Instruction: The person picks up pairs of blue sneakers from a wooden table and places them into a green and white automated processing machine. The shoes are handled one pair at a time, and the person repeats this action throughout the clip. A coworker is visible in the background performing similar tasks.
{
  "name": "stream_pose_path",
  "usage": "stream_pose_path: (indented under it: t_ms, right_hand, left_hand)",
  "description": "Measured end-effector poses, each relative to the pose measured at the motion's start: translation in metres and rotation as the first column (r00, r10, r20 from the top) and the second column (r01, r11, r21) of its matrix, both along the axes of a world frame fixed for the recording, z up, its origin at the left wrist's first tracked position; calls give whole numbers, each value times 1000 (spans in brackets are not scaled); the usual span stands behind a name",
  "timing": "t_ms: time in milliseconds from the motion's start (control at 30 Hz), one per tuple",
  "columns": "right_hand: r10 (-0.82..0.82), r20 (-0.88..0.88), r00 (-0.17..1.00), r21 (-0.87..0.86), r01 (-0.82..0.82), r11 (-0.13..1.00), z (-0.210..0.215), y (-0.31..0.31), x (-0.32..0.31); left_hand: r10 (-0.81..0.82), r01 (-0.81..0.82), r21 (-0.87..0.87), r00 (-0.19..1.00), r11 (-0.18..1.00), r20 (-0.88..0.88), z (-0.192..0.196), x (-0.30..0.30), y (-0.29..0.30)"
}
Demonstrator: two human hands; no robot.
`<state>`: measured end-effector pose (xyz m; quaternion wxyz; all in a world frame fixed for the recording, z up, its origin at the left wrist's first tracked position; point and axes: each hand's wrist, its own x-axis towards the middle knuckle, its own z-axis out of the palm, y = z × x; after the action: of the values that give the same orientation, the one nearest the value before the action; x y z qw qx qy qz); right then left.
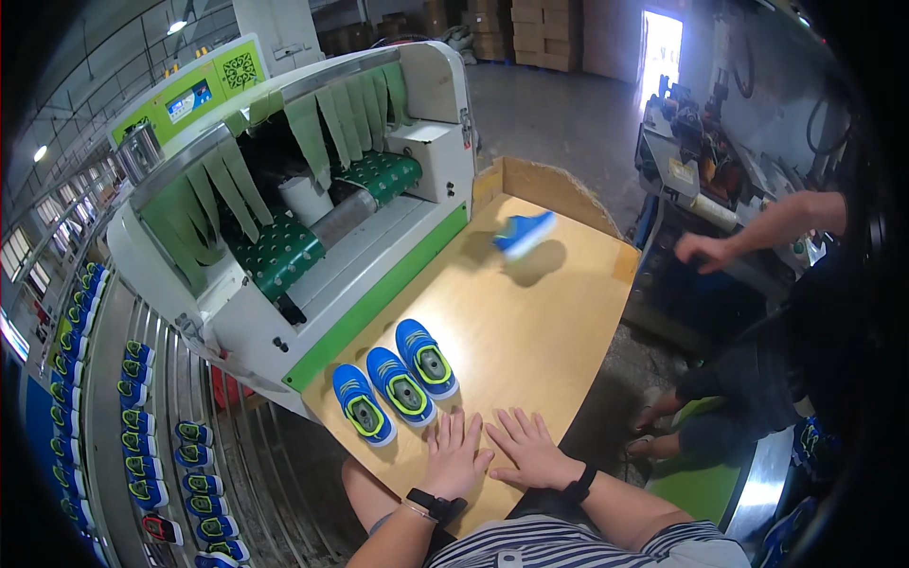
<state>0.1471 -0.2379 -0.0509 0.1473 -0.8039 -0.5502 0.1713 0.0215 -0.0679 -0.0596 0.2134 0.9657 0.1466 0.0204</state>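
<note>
My left hand (454, 456) lies on the near part of the wooden table (530, 331), fingers stretched out, with nothing in it. Beside it my right hand (536, 454) also rests with fingers spread and holds nothing. Three blue sneakers with lime-green trim and white soles stand in a row just left of my hands: a left one (351, 386), a middle one (387, 367) and a right one (417, 339), the last two nearest my left fingertips. Toward the far end, another blue shoe (524, 233) is blurred and tilted, its shadow apart from it on the tabletop.
A white and green machine (379, 251) with hanging green strips and dotted green belts borders the table's left. A cardboard barrier (549, 185) edges the far end. Racks (114, 398) of similar shoes stand left. At right, a co-worker's hand (705, 252) hangs near a workbench.
</note>
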Motion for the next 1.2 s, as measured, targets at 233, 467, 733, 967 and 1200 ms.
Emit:
stream_pose_path:
  t_ms: [233, 467, 733, 967, 1200]
  right_hand:
    - [-10, -38, 999, 10, 10, 1000, 1, 1, 0]
    - [-36, -138, 990, -111, 21, 994, 60, 55, 77]
    - [-89, 207, 974, 141, 60, 988, 102, 259, 202]
    - [-529, -92, 843, 316, 529, 788, 22, 307, 285]
    - [-196, 129, 972, 491, 109, 864, 0, 217, 242]
  left_hand:
    - [-7, 7, -18, 1000, 1000, 14, -3, 1, 2]
    - [129, -56, -269, 956, 962, 262, 87, 29, 25]
    - [458, -399, -232, 819, 887, 344, 39, 100, 75]
    - [408, -408, -13, 909, 913, 89, 59, 108, 59]
    - [496, -446, -231, 831, 865, 253, 57, 108, 69]
